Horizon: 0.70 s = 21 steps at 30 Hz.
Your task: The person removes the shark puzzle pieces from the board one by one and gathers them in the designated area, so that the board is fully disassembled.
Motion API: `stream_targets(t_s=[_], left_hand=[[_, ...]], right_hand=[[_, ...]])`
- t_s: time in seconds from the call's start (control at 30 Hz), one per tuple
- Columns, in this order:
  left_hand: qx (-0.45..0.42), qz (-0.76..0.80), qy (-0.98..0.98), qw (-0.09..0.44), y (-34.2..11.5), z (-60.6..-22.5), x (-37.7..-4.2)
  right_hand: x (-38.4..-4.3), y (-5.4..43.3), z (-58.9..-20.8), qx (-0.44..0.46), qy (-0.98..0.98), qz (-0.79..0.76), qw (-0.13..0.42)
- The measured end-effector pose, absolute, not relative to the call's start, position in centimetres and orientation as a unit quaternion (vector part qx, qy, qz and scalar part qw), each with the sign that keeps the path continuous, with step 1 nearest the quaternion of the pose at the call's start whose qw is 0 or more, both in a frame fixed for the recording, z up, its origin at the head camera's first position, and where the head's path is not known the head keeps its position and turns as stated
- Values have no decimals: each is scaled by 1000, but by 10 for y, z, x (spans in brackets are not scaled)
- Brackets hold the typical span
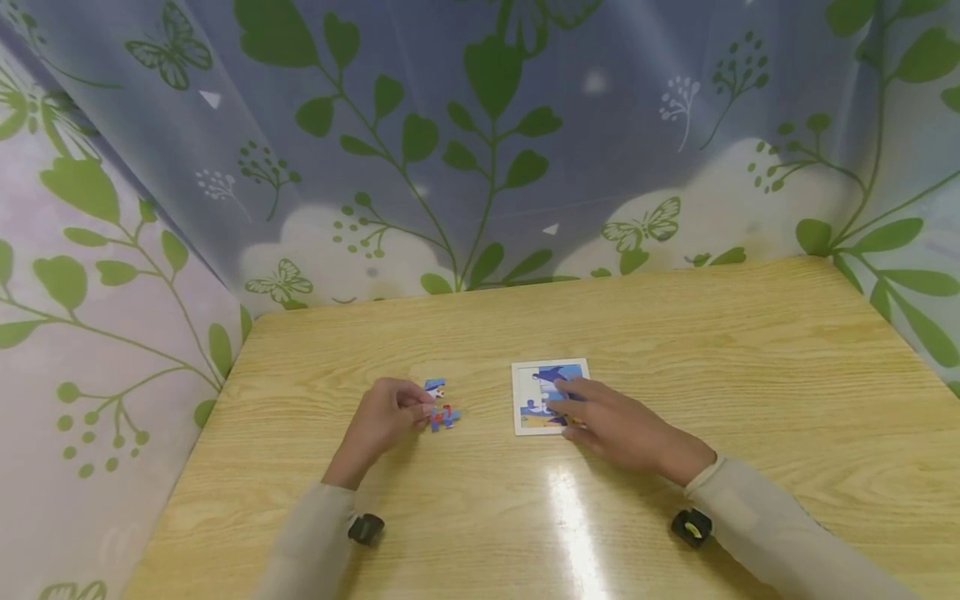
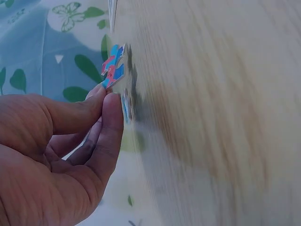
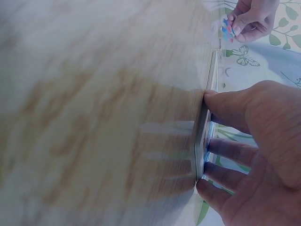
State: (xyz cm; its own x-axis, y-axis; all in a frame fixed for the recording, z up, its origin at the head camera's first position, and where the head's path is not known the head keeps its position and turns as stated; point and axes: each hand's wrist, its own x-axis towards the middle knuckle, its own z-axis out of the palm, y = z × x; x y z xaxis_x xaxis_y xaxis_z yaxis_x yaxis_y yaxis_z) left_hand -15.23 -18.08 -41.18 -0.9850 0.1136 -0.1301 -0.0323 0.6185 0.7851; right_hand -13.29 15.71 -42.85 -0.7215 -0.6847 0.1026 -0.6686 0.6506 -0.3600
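Note:
Between thumb and fingertips, my left hand (image 1: 384, 421) pinches a blue and red jigsaw piece (image 1: 446, 418); in the left wrist view the piece (image 2: 114, 68) is tilted up off the table. Just beyond it lies a second jigsaw piece (image 1: 435, 387), blue and white, partly hidden by my fingers in the left wrist view. A white-framed puzzle tray (image 1: 516, 404) holds a partly assembled blue and yellow sea picture with a dolphin. My right hand (image 1: 622, 421) rests on the tray's right side, fingers extended and spread, covering part of the picture. The right wrist view shows its fingertips touching the tray (image 3: 201, 141).
A light wooden table (image 1: 465, 508) carries everything. Its far edge meets a blue curtain (image 1: 420, 200) with green leaves, and a pale leaf-patterned cloth (image 1: 135, 233) hangs along the left. Small dark devices (image 1: 366, 528) sit at both wrists.

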Motion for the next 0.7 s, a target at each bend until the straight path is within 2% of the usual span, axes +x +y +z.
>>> stream_targets(t_s=[0.3,0.7], left_hand=[[4,420,903,92,-193,-412,-154],[13,360,931,64,-190,-415,-162]], right_hand=[[-133,157,-429,-371,909,-189,21],[-133,158,-430,-368,910,-190,23]])
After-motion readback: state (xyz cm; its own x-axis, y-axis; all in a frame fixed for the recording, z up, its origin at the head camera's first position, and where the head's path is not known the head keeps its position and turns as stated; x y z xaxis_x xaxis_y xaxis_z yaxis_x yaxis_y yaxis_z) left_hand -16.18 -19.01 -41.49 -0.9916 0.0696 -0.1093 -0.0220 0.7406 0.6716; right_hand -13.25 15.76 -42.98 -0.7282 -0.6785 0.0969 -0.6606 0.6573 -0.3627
